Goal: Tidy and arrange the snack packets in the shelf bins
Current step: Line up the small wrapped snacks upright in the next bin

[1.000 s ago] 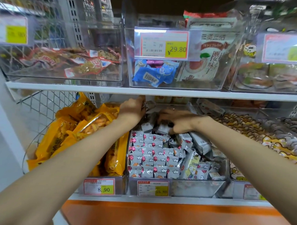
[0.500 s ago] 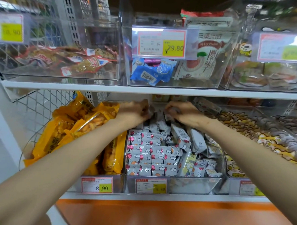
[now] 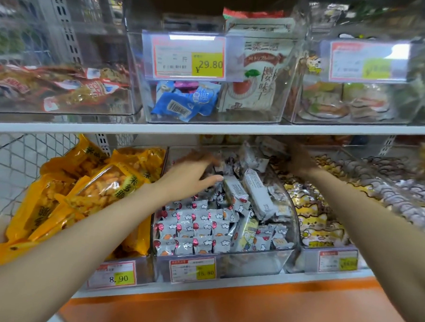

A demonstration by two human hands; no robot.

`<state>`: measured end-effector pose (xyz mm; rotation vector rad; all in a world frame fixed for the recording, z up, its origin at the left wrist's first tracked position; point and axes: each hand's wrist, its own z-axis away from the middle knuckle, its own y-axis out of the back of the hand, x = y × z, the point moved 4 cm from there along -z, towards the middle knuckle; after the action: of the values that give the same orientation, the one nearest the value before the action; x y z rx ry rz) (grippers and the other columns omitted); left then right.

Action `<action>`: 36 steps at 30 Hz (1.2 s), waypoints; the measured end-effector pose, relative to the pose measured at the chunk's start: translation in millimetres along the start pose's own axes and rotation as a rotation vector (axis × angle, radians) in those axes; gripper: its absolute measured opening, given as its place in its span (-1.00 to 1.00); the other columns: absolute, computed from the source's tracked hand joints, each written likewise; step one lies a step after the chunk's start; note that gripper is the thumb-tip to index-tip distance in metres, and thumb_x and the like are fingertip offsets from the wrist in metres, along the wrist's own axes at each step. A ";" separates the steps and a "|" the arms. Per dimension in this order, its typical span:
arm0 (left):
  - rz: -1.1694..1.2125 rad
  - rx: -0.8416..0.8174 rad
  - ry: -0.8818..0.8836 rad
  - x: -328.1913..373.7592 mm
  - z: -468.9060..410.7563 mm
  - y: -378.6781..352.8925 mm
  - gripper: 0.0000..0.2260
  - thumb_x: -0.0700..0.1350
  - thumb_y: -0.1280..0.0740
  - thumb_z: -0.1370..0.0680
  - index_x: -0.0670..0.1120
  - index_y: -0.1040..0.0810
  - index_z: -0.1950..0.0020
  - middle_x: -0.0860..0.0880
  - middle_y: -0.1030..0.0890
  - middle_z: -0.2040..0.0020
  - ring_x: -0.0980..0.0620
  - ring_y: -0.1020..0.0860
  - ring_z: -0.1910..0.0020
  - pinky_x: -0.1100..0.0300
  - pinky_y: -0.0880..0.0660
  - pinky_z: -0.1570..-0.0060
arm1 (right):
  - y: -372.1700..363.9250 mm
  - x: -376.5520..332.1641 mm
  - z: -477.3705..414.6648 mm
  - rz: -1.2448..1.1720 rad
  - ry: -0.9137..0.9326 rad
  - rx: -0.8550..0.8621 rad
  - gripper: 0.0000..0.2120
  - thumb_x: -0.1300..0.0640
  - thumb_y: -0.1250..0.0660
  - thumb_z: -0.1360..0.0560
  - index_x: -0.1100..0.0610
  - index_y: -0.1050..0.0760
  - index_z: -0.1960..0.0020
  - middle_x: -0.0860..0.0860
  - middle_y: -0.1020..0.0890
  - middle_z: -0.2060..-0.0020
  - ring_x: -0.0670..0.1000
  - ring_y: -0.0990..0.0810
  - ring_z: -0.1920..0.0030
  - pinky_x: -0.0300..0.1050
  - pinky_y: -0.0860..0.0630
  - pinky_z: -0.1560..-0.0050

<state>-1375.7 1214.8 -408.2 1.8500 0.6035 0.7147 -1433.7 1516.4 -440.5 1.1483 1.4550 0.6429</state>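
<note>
A clear middle bin [image 3: 226,257] on the lower shelf holds several small grey-white snack packets [image 3: 199,223] with red balloon prints. They stand in neat rows at the front and lie jumbled at the back and right. My left hand [image 3: 193,174] rests on the packets at the bin's back left, fingers and thumb stretched toward the loose pile [image 3: 251,191]. My right hand [image 3: 301,161] reaches far back at the bin's right rear corner, under the upper shelf. It is blurred and its fingers are hidden.
Orange snack bags [image 3: 95,189] fill the left bin. Yellow cartoon-print packets [image 3: 318,224] fill the right bin. The upper shelf edge [image 3: 208,130] hangs low over both hands, with clear bins of blue packets [image 3: 182,103] and other bags above. Price tags line the front.
My right hand has moved right and further back, away from the left hand. My left hand has spread out over the rear packets. The camera has come closer.
</note>
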 end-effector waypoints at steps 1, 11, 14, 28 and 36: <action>0.014 -0.015 -0.008 1.5 -0.7 -2.2 -0.61 0.12 -0.18 -0.58 -0.06 -0.36 -0.33 -0.07 -0.51 -0.09 -0.05 -0.49 -0.06 0.17 -0.40 0.08 | -0.7 0.0 -1.6 0.028 -0.006 0.018 -0.32 0.23 -0.40 -0.40 0.19 -0.23 -0.46 0.24 -0.34 -0.38 0.28 -0.35 -0.33 0.11 -0.37 -0.30; 0.009 0.026 0.023 6.5 -1.6 -4.5 -0.68 0.03 -0.16 -0.61 -0.05 -0.36 -0.33 -0.08 -0.53 -0.01 -0.05 -0.52 0.02 0.17 -0.40 0.13 | 30.8 -48.1 38.9 -0.149 0.008 0.177 -0.57 0.07 -0.36 -0.50 0.25 -0.45 -0.29 0.20 -0.59 -0.14 0.19 -0.57 -0.11 -0.14 -0.42 0.06; 0.024 0.124 0.109 9.0 -1.3 -0.8 -0.77 -0.04 -0.17 -0.61 -0.06 -0.39 -0.25 -0.06 -0.48 0.03 -0.07 -0.52 0.03 0.18 -0.38 0.14 | 32.3 -86.2 55.0 -0.212 0.061 0.171 -0.70 0.10 -0.39 -0.47 0.27 -0.52 -0.11 0.16 -0.60 0.03 0.10 -0.58 0.01 -0.14 -0.43 0.07; 0.019 -0.250 0.070 43.2 7.8 -26.6 -0.40 0.25 -0.34 -0.44 0.16 -0.24 -0.42 -0.07 -0.25 -0.42 -0.10 -0.34 -0.34 0.06 -0.37 -0.23 | 24.0 -106.9 100.2 -0.312 0.183 0.101 -0.81 0.15 -0.30 -0.53 0.08 -0.58 -0.12 0.04 -0.65 -0.06 0.03 -0.60 -0.05 -0.09 -0.52 -0.10; 0.299 -0.149 0.040 56.6 17.3 -30.6 -0.61 -0.07 -0.43 -0.45 0.02 -0.41 -0.23 -0.02 -0.27 -0.33 0.01 -0.36 -0.27 0.29 -0.26 -0.14 | 37.0 -91.6 145.7 -0.049 0.064 0.036 -0.57 -0.29 -0.32 -0.41 -0.07 -0.50 -0.15 -0.08 -0.54 0.12 0.03 -0.55 0.02 -0.11 -0.47 0.08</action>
<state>-1326.4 1253.7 -430.7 1.8074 0.2915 0.9687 -1292.7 1417.9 -403.4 1.1254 1.5505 0.6266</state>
